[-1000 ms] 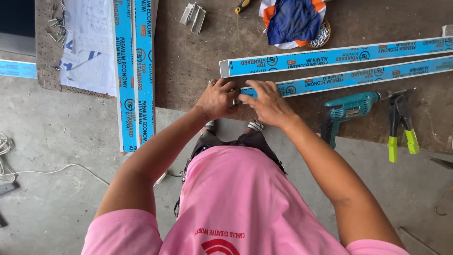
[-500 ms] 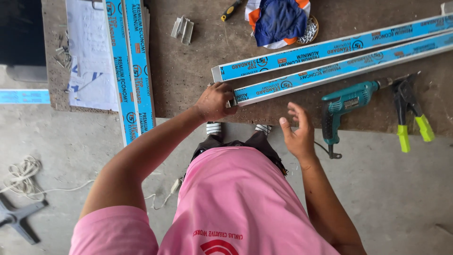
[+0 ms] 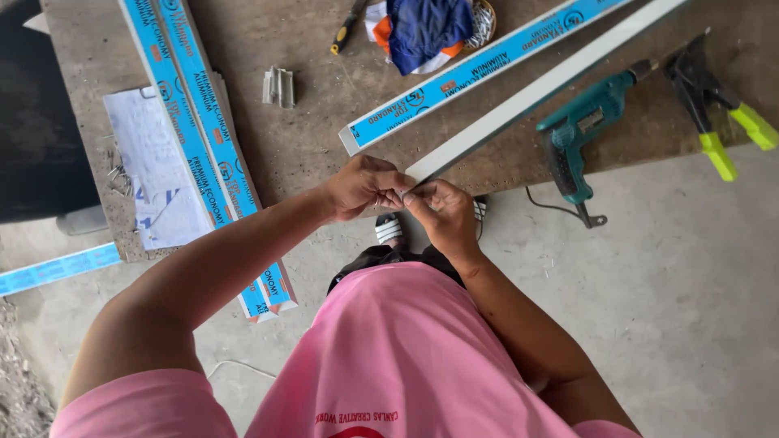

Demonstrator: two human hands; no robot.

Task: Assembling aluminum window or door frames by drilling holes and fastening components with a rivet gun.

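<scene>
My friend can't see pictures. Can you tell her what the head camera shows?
Both hands, left hand and right hand, pinch the near end of a long pale metal bar at the workbench edge. A teal drill lies to the right.

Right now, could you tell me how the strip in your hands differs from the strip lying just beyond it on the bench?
The held strip shows a plain pale face; the far strip shows blue printed film. The held strip's near end sits between the left hand and right hand at the bench edge; the far strip lies untouched. Both are long, narrow and roughly parallel.
</scene>
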